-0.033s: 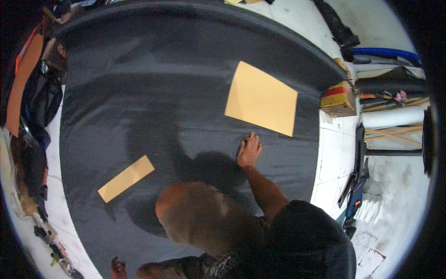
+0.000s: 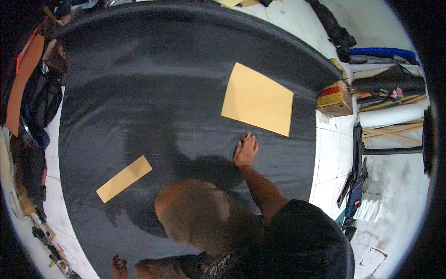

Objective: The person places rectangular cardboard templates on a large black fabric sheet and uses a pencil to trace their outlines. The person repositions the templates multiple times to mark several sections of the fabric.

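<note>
My right hand (image 2: pixel 245 151) rests palm down on a wide sheet of dark grey fabric (image 2: pixel 200 102). A small yellowish piece (image 2: pixel 248 135), too small to name, shows at its fingertips. Just beyond the fingers lies a large four-sided tan card pattern piece (image 2: pixel 259 100), apart from the hand. To the left, a narrow tan card strip (image 2: pixel 124 179) lies slanted on the fabric. At the lower edge, what appears to be my left hand (image 2: pixel 119 267) shows dimly beside my bent leg; its fingers are too dark and cut off to read.
A long fabric roll or fold (image 2: pixel 278 30) borders the far side. A yellow and red box (image 2: pixel 334 99) stands at the right edge of the fabric. Rolls and sticks (image 2: pixel 392 125) lie farther right. Bags and loose materials (image 2: pixel 42 102) crowd the left, beside white tiled floor (image 2: pixel 332 149).
The whole view has shifted slightly, so everything sits a little farther left. My right hand keeps its place beside the large card piece.
</note>
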A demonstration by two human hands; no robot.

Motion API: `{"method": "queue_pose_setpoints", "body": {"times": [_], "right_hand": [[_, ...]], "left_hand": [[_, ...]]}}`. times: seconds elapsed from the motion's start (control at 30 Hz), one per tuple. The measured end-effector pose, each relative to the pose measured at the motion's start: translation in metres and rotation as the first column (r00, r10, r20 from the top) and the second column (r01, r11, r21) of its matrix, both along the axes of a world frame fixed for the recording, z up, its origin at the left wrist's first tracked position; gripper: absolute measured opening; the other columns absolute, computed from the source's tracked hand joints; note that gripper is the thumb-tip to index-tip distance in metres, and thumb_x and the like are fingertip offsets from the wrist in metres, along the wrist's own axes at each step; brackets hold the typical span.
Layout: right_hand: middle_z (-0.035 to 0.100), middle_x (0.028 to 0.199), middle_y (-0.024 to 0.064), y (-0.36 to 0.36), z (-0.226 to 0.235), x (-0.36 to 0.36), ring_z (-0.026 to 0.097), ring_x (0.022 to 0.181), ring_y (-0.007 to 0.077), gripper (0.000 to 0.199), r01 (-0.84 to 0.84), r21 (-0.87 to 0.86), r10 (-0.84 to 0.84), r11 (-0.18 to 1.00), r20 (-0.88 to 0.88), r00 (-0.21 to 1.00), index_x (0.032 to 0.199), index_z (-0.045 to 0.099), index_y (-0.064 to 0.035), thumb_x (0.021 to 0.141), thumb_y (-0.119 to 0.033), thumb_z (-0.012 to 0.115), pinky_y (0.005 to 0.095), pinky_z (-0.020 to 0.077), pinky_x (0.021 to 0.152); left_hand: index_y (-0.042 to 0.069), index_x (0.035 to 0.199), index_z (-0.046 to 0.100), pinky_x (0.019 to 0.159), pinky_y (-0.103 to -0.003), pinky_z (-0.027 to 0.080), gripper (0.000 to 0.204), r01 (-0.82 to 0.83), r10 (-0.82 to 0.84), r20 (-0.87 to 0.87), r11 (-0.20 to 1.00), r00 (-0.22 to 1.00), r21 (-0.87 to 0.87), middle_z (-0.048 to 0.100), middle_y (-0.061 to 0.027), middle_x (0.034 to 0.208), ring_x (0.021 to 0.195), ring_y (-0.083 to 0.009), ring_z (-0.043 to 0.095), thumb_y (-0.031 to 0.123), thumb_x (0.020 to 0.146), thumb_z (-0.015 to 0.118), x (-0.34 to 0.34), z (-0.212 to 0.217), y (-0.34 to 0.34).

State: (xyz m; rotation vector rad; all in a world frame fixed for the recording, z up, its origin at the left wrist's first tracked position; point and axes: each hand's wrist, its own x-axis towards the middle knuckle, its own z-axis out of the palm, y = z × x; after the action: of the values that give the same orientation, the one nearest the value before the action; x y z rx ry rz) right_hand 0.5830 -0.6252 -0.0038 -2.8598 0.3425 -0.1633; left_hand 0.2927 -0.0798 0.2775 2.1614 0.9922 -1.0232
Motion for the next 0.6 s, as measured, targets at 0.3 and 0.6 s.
{"method": "queue_pose_setpoints", "body": {"times": [0.3, 0.6], "right_hand": [[0.061, 0.111, 0.0198, -0.068, 0.06, 0.033, 0.057, 0.108, 0.0384, 0.031, -0.118, 0.067, 0.123, 0.991, -0.064, 0.99, 0.118, 0.054, -0.0033, 0.102, -0.029, 0.048, 0.0527, 0.044, 0.087], [0.062, 0.097, 0.0235, -0.178, 0.265, 0.12, 0.062, 0.094, 0.0422, 0.032, -0.24, -0.177, 0.239, 0.954, -0.029, 0.971, 0.107, 0.062, -0.0018, 0.099, -0.032, 0.055, 0.0529, 0.0468, 0.082]], "left_hand": [[0.006, 0.15, 0.027, 0.117, -0.047, 0.025, 0.074, 0.063, -0.055, 0.133, 0.996, 0.99, -0.055, 0.032, -0.0159, 0.153, 0.14, -0.0313, 0.031, 0.048, 0.095, 0.053, 0.002, -0.124, -0.055], [0.007, 0.148, 0.034, 0.116, -0.048, 0.027, 0.074, 0.007, -0.011, 0.141, 0.999, 0.99, 0.035, 0.04, -0.0169, 0.148, 0.136, -0.0344, 0.038, 0.049, 0.091, 0.059, 0.021, -0.205, -0.052]]}}
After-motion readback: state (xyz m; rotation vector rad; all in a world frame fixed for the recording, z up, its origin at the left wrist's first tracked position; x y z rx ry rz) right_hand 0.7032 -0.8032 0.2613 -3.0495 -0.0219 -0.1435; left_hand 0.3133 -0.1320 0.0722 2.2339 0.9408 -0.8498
